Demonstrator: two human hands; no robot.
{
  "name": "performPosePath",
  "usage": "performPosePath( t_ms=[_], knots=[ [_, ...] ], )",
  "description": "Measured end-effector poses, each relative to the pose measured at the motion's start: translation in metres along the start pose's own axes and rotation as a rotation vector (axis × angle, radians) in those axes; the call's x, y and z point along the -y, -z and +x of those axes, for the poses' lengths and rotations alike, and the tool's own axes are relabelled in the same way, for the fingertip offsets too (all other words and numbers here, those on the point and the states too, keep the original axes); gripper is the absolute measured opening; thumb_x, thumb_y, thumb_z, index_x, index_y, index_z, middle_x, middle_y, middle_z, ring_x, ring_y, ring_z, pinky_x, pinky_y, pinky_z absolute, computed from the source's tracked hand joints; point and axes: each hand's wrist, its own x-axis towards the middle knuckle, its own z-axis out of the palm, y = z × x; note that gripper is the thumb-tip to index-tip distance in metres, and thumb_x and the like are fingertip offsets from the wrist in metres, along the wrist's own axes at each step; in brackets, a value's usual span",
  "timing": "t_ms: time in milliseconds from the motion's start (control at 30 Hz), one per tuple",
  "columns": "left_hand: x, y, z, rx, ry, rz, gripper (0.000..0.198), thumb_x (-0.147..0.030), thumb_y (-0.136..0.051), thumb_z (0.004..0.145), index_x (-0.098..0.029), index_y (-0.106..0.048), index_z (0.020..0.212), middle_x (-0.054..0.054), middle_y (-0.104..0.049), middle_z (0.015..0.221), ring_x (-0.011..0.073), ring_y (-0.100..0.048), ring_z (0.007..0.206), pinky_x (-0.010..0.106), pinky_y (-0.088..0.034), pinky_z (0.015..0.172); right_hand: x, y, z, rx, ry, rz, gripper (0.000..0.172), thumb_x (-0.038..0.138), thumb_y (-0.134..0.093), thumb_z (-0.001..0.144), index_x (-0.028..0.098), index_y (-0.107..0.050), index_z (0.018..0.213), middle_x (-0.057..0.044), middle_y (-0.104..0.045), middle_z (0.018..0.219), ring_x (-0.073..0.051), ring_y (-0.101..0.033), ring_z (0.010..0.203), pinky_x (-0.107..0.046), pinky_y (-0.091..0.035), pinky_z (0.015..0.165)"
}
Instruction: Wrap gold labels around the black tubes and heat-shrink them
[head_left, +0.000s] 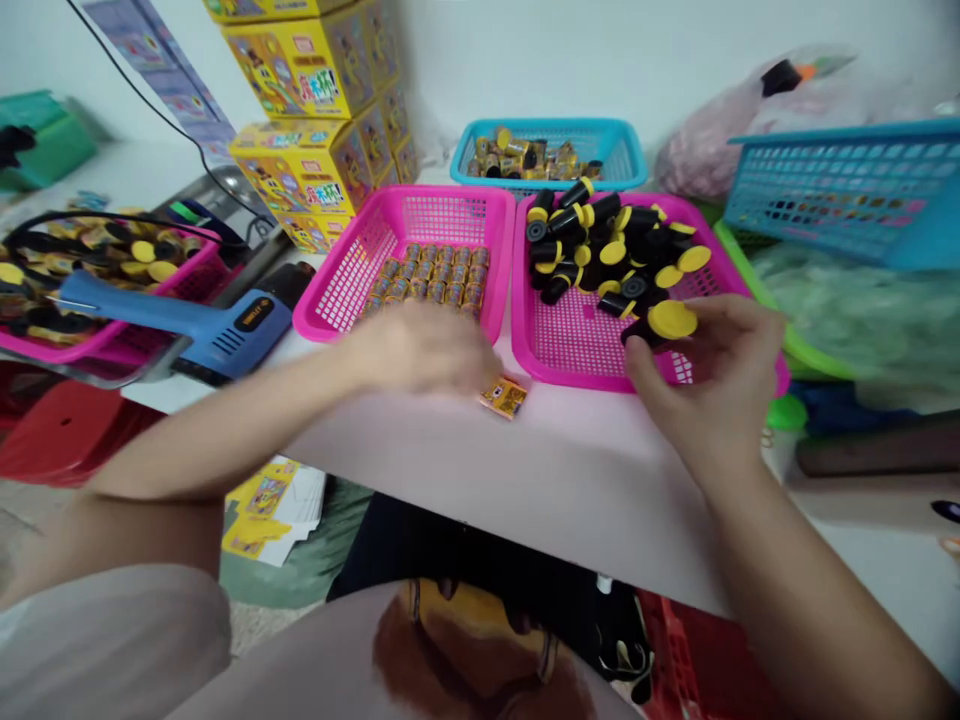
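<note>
My right hand (712, 370) grips a black canister with a yellow cap (664, 322) at the near edge of the right pink basket (570, 345), which holds several more black and yellow canisters (600, 250). My left hand (427, 350) is blurred by motion, palm down on the white table just in front of the left pink basket (337, 290). Its fingertips are at a small yellow label (505, 396) lying on the table. Rows of labelled rolls (435, 275) fill that left basket.
A blue heat gun (195, 325) lies at the left beside another pink basket of canisters (97, 265). Yellow boxes (315, 120) are stacked behind. A blue basket with wrapped rolls (547, 150) stands at the back, a blue crate (847, 190) and green basket at the right.
</note>
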Motion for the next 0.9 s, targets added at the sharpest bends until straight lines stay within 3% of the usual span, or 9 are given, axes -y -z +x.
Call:
performPosePath(
  t_ms=[33,100,167,233,367,500,600,733,900],
  knots=[
    [-0.024,-0.018,-0.006,0.016,-0.016,-0.023,0.040,-0.040,-0.037,0.113,-0.020,-0.069,0.125,0.004,-0.079,0.114,0.0125,-0.075,0.105,0.026,-0.059,0.099,-0.001,-0.002,0.000,-0.002,0.018,0.011,0.047,0.034,-0.079,0.084,0.033,-0.053,0.123,-0.008,-0.065,0.120,-0.022,-0.072,0.087,-0.041,-0.065,0.075],
    [-0.059,-0.055,-0.016,-0.019,0.150,0.074,0.033,-0.026,-0.044,0.111,-0.014,-0.064,0.134,0.010,-0.076,0.131,0.0161,-0.073,0.122,0.030,-0.059,0.108,-0.002,-0.005,-0.001,0.008,0.062,0.023,0.052,0.032,-0.079,0.084,0.033,-0.050,0.127,-0.007,-0.066,0.114,-0.023,-0.073,0.091,-0.040,-0.065,0.074],
    [-0.074,-0.085,-0.024,-0.023,0.198,0.241,0.033,-0.016,-0.045,0.108,-0.007,-0.062,0.136,0.016,-0.074,0.136,0.0222,-0.071,0.128,0.037,-0.059,0.112,-0.003,-0.009,-0.003,0.016,0.113,0.048,0.057,0.030,-0.077,0.085,0.035,-0.045,0.133,-0.005,-0.067,0.108,-0.024,-0.073,0.095,-0.040,-0.065,0.077],
    [-0.075,-0.100,-0.030,-0.021,0.120,0.371,0.033,-0.007,-0.046,0.105,-0.003,-0.063,0.133,0.018,-0.075,0.131,0.0248,-0.074,0.123,0.039,-0.061,0.109,-0.005,-0.012,-0.005,0.028,0.151,0.065,0.062,0.030,-0.075,0.087,0.035,-0.041,0.138,-0.005,-0.067,0.111,-0.023,-0.073,0.098,-0.041,-0.065,0.079],
    [-0.071,-0.093,-0.036,-0.039,-0.011,0.440,0.034,-0.002,-0.049,0.102,-0.005,-0.062,0.133,0.014,-0.080,0.118,0.0230,-0.079,0.111,0.033,-0.065,0.096,-0.006,-0.016,-0.011,0.063,0.203,0.005,0.061,0.031,-0.075,0.087,0.033,-0.043,0.139,-0.008,-0.064,0.128,-0.024,-0.073,0.105,-0.043,-0.066,0.087],
    [-0.078,-0.069,-0.032,0.065,0.097,0.311,0.041,-0.001,-0.042,0.103,-0.009,-0.058,0.140,0.012,-0.080,0.120,0.0178,-0.079,0.110,0.024,-0.066,0.086,0.000,-0.015,-0.012,0.100,0.198,-0.065,0.051,0.032,-0.072,0.089,0.031,-0.050,0.135,-0.011,-0.064,0.131,-0.026,-0.072,0.112,-0.047,-0.065,0.094],
    [-0.087,-0.058,-0.030,0.050,0.101,0.321,0.036,-0.001,-0.041,0.104,-0.007,-0.062,0.132,0.013,-0.080,0.120,0.0180,-0.080,0.107,0.024,-0.066,0.083,0.004,-0.012,-0.011,0.123,0.172,-0.109,0.047,0.035,-0.071,0.090,0.029,-0.052,0.132,-0.011,-0.067,0.129,-0.028,-0.072,0.113,-0.049,-0.064,0.097],
    [-0.110,-0.061,-0.032,-0.033,-0.076,0.371,0.021,-0.006,-0.051,0.103,-0.007,-0.070,0.111,0.013,-0.082,0.110,0.0229,-0.080,0.105,0.028,-0.067,0.083,0.008,-0.011,-0.012,0.120,0.202,-0.113,0.045,0.034,-0.071,0.090,0.028,-0.054,0.131,-0.008,-0.070,0.124,-0.026,-0.073,0.109,-0.047,-0.064,0.096],
    [-0.128,-0.076,-0.036,0.034,0.002,0.278,0.022,-0.006,-0.050,0.102,-0.009,-0.071,0.108,0.013,-0.082,0.105,0.0193,-0.081,0.097,0.023,-0.064,0.070,0.011,-0.011,-0.014,0.158,0.202,-0.104,0.041,0.033,-0.072,0.092,0.029,-0.058,0.130,-0.008,-0.072,0.122,-0.027,-0.073,0.109,-0.047,-0.062,0.098]
  ],
)
